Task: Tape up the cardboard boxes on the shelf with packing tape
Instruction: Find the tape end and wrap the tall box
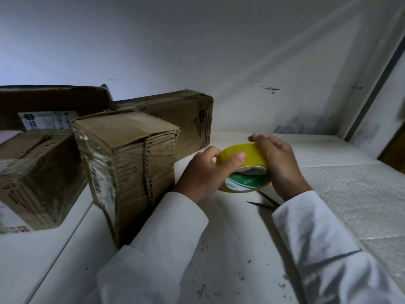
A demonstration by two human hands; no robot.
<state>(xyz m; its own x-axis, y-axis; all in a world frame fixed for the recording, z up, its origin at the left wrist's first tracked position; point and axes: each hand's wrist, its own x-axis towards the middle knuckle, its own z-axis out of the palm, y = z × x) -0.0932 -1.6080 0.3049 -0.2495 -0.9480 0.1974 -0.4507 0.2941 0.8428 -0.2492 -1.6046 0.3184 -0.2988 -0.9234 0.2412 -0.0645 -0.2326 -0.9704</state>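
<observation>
Lowest in the frame, your white sleeves (175, 249) reach over the scuffed white shelf (230, 249). At centre you hold the roll of yellow tape (245, 170) in both hands: your left hand (206, 174) curls round its near side with the thumb on top, and your right hand (282, 165) wraps the far side. No strip is pulled free, so you seem to be hunting for the tape's end. Scissors (265, 201) lie just under your right wrist. Left of centre, the nearest box (131, 163) already wears old clear tape, as does the small box (37, 181) at far left. Behind them sit a long box (182, 115) and a flat box (50, 99), upper left.
</observation>
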